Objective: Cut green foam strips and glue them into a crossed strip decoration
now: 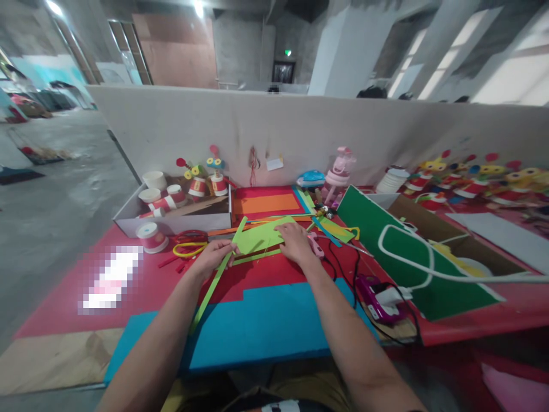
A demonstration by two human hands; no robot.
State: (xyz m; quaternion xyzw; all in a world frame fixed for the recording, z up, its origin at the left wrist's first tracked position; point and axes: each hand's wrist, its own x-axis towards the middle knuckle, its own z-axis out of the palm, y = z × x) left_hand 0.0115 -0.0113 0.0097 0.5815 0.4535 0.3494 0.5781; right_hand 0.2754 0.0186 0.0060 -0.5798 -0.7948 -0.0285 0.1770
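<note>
My left hand is closed on a long, narrow light-green paper strip, pinched between thumb and fingers. The strip runs slantwise, its lower end over a blue sheet. Just right of it lies a wider light-green paper piece. On that piece's right end rests my right hand, fingers spread over the paper and holding nothing visible. Another thin green strip lies below the piece. Near my right hand is a pink tool with a dark cord; its kind is unclear.
Yellow-handled scissors lie left of my left hand. A white box holds paper cups. A green board leans against a box at right, beside a purple power strip. A partition bounds the table's back.
</note>
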